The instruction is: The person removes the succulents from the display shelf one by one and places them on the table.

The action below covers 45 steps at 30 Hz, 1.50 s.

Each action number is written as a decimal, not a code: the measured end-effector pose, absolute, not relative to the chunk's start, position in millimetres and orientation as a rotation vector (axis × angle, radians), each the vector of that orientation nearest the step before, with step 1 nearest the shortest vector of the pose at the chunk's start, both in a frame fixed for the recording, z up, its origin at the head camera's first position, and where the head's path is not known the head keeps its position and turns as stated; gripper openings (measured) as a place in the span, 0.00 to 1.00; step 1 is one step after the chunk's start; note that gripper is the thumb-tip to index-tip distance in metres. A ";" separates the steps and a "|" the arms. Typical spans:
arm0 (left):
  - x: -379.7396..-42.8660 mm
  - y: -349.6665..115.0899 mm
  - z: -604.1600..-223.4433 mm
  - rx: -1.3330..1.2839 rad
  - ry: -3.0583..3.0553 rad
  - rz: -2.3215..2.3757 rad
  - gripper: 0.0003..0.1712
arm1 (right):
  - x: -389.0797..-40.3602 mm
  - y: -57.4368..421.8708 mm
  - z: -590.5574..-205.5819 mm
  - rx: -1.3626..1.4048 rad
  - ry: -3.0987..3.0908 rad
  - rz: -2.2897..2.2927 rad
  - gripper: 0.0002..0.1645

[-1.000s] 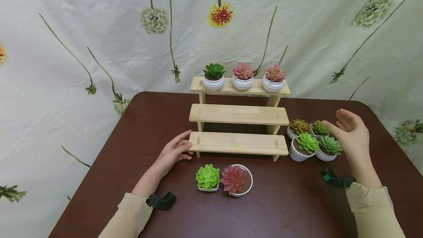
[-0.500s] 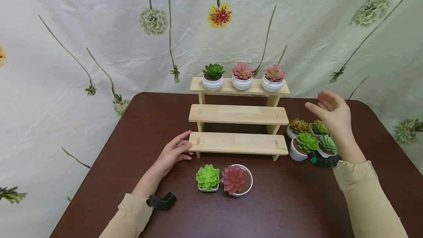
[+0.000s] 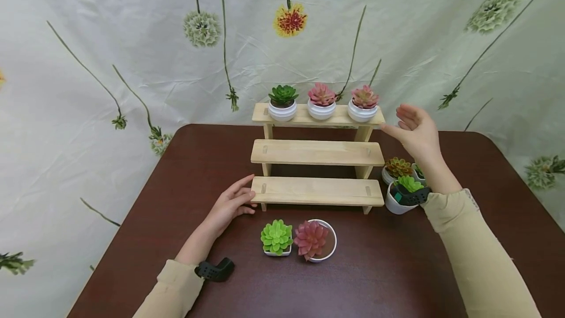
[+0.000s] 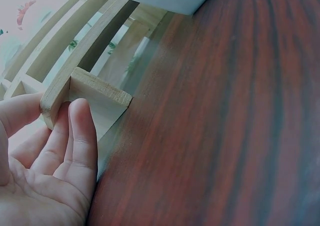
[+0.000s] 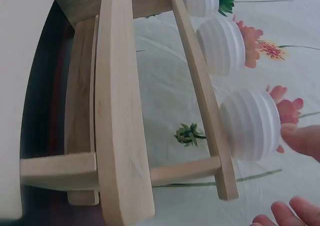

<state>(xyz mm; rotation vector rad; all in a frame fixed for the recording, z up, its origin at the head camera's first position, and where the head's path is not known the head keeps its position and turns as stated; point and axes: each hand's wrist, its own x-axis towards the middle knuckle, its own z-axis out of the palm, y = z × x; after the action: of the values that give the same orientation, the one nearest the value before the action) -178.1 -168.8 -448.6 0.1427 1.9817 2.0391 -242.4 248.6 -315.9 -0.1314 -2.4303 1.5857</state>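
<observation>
A three-tier wooden plant stand [image 3: 318, 152] stands towards the back of the table. My left hand [image 3: 228, 205] pinches the left end of its lowest shelf; in the left wrist view the thumb lies over the board [image 4: 62, 80] and fingers under it. Beside the right end of the top shelf is my right hand [image 3: 417, 134], fingers extended and thumb apart, holding nothing. On that shelf sit a dark green succulent [image 3: 283, 96] and two pink ones, the middle [image 3: 321, 96] and the right [image 3: 364, 98], all in ribbed white pots. In the right wrist view my thumb overlaps the nearest pot's plant [image 5: 287, 110].
In front of the stand are a bright green succulent [image 3: 276, 237] and a dark red one [image 3: 311, 239]. A group at the right includes an orange-green succulent [image 3: 398, 167] and a green one [image 3: 409, 183], partly hidden by my right arm. A flowered cloth [image 3: 145, 23] hangs behind.
My right hand has moved left and up, from above the group of succulents to the right end of the top shelf. My left hand keeps its grip on the lowest shelf.
</observation>
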 end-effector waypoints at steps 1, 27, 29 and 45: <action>-178.0 -168.8 -448.6 0.142 1.982 2.040 0.34 | -238.1 240.3 -308.7 -0.115 -2.429 1.588 0.48; -179.1 -168.7 -450.2 0.149 1.985 2.033 0.33 | -261.7 190.5 -310.2 -0.030 -2.293 1.643 0.44; -179.0 -168.9 -450.1 0.147 1.986 2.035 0.33 | -262.0 190.4 -309.9 -0.042 -2.303 1.634 0.44; -178.4 -168.8 -449.2 0.146 1.976 2.046 0.33 | -250.5 193.5 -311.6 -0.056 -2.293 1.606 0.42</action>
<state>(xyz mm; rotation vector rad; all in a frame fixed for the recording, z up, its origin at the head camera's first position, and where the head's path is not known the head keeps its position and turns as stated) -178.4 -168.8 -449.2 0.1461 1.9763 2.0456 -250.5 193.5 -311.6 -0.0555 -2.2928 1.6062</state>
